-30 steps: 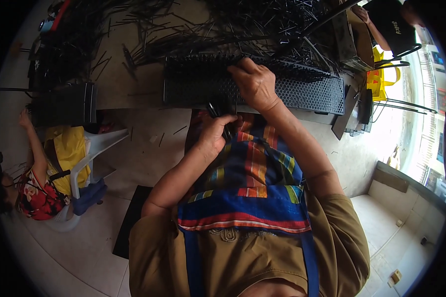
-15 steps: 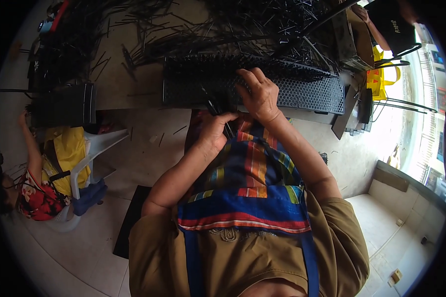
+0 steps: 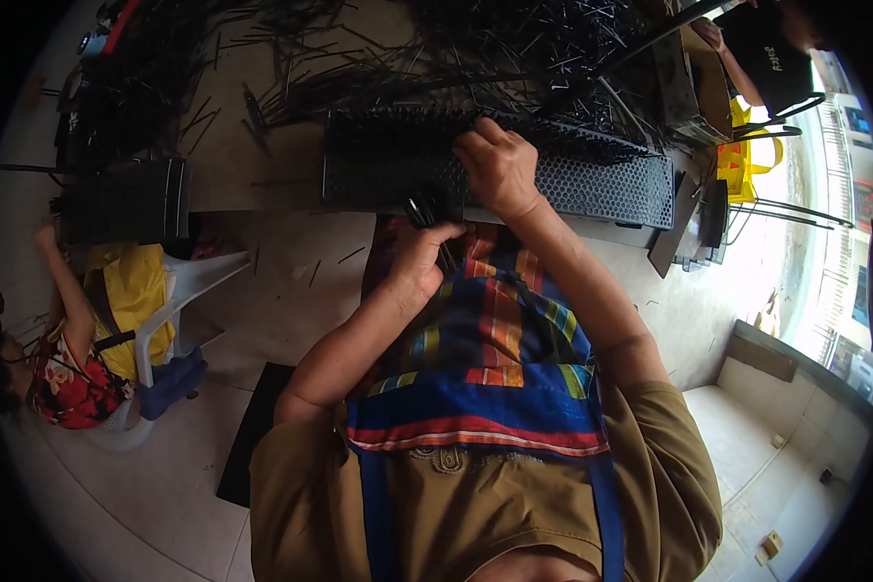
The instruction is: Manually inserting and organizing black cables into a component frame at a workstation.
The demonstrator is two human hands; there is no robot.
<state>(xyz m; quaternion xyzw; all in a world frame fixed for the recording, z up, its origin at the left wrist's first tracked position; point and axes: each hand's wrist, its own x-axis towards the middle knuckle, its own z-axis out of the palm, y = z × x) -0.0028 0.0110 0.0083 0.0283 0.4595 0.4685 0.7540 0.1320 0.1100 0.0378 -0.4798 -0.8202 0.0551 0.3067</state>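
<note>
A long black tray with a honeycomb of holes lies along the near edge of the table. Thin black pieces stand upright in a dense row along its far part. My left hand is closed round a bundle of thin black strips, just in front of the tray's near edge. Over the middle of the tray is my right hand, its fingers curled in a pinch beside the upright pieces. Whatever is between those fingertips is hidden.
Loose black strips lie heaped across the table beyond the tray. A co-worker in a red flowered top sits at left by a dark box. Cardboard boxes and a yellow bag stand at right, near another person.
My right hand has shifted slightly left and curled its fingers more tightly. My left hand stays almost where it was with the bundle. The co-worker's arm at left has moved a little.
</note>
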